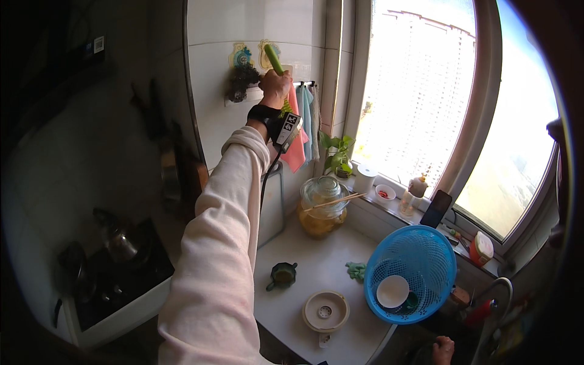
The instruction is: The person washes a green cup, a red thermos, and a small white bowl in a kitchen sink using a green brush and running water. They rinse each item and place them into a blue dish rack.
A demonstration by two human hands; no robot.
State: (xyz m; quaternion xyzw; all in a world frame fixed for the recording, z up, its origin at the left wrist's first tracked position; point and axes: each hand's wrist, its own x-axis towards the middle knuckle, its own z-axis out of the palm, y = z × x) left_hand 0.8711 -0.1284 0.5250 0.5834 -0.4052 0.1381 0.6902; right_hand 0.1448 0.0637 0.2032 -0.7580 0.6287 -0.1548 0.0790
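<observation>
My left hand (275,84) is raised to the tiled wall and shut on the light green handle (273,59) of a tool; a yellow-green part shows below the hand, and its lower end is hidden. Black mesh scourers (242,81) hang just left of the hand. Pink (295,148) and light blue (304,121) cloths hang from a hook rail at its right. My right hand (443,350) is low at the bottom right, by the sink area, its fingers bent; whether it holds anything is unclear.
On the white counter are a glass jar (321,214) with chopsticks across it, a dark green pot (283,275), a round beige dish (325,311), a green cloth (356,271) and a tilted blue basket (378,242) holding a white bowl (393,291). A kettle (121,244) stands on the left hob.
</observation>
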